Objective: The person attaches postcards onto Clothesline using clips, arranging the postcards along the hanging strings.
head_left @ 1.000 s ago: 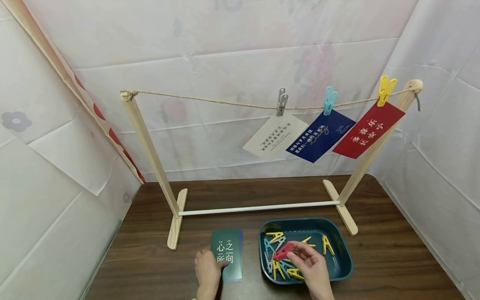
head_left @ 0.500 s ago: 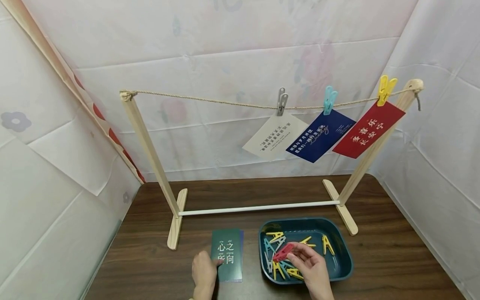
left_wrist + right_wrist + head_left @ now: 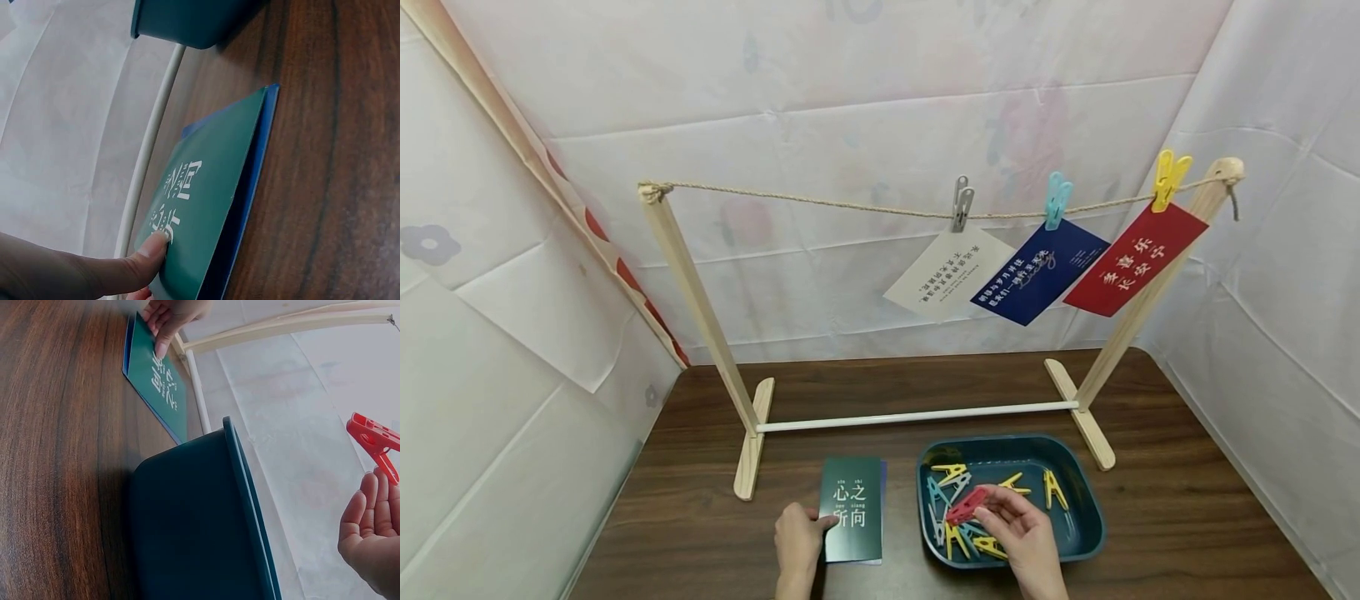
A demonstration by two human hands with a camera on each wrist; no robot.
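Surroundings: wooden rack [image 3: 700, 292] standing on the brown table [image 3: 1187, 500], rope [image 3: 820, 200] stretched between its posts, white rod [image 3: 917, 414] crossing low behind the tray [image 3: 1093, 521].
Left hand [image 3: 796, 542]: lying at the near left corner of the green card [image 3: 851, 508], thumb pressing on its face, fingers curling under its edge, pinching it.
Right hand [image 3: 1026, 537]: hovering over the tray, pinching the red peg [image 3: 966, 504] between thumb and fingertips.
Hidden: blue card [image 3: 256, 169] lying under the green one, only its edge peeking out; pegs in the tray overlapping, resisting an exact count.
Counts: three cards hanging, each under its own peg; two cards lying on the table.
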